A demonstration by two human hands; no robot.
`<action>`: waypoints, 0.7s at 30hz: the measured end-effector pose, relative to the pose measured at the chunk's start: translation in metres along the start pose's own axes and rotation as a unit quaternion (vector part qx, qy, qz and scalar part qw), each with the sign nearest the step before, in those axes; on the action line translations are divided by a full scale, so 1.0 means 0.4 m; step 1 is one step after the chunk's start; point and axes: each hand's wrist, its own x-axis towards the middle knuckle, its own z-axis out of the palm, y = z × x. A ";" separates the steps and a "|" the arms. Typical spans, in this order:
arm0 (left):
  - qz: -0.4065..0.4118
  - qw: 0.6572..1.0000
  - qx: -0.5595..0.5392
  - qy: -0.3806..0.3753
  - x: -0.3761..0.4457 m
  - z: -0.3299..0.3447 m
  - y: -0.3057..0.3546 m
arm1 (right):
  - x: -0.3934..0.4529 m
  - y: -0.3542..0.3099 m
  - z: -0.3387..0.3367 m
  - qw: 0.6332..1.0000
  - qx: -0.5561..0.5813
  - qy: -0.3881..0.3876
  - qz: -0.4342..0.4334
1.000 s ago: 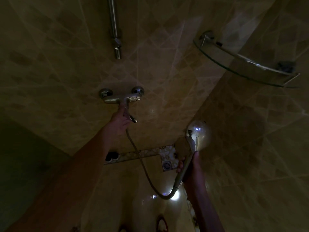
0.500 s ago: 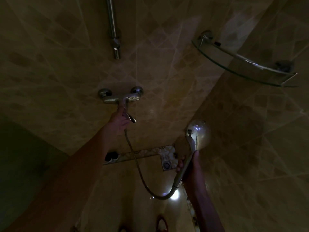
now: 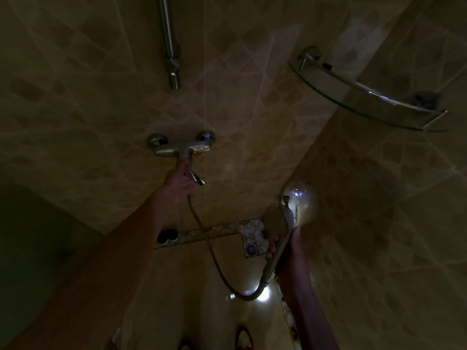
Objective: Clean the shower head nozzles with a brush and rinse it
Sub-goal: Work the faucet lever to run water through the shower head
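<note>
In a dim tiled shower corner, my right hand [image 3: 288,256] grips the handle of the chrome shower head [image 3: 297,205], whose round shiny back faces me; its nozzle face is turned away. A metal hose [image 3: 214,258] loops from the handle's lower end up to the wall mixer tap [image 3: 180,147]. My left hand [image 3: 179,183] holds the tap's lever [image 3: 194,173] just below the mixer body. No brush is visible.
A chrome riser pipe [image 3: 169,41] hangs on the wall above the tap. A glass corner shelf [image 3: 366,94] sticks out at the upper right. A floor drain [image 3: 251,248] and a patterned tile strip lie below; a dark object [image 3: 166,236] sits by the wall.
Almost nothing has moved. The hose loop has shifted slightly; both hands keep their holds on the lever and the handle.
</note>
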 end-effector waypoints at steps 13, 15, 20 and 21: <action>0.007 1.000 -0.013 -0.008 -0.022 0.013 0.002 | 0.017 0.005 -0.013 1.000 -0.017 0.003 -0.004; 0.010 1.000 -0.011 -0.006 -0.026 0.015 0.005 | 0.021 0.009 -0.014 1.000 -0.012 0.001 -0.003; 0.007 1.000 0.010 0.001 -0.027 0.010 0.005 | 0.030 0.009 -0.011 1.000 0.001 0.000 0.003; 0.007 1.000 0.008 0.002 -0.025 0.011 0.005 | 0.031 0.007 -0.009 1.000 0.009 0.001 0.006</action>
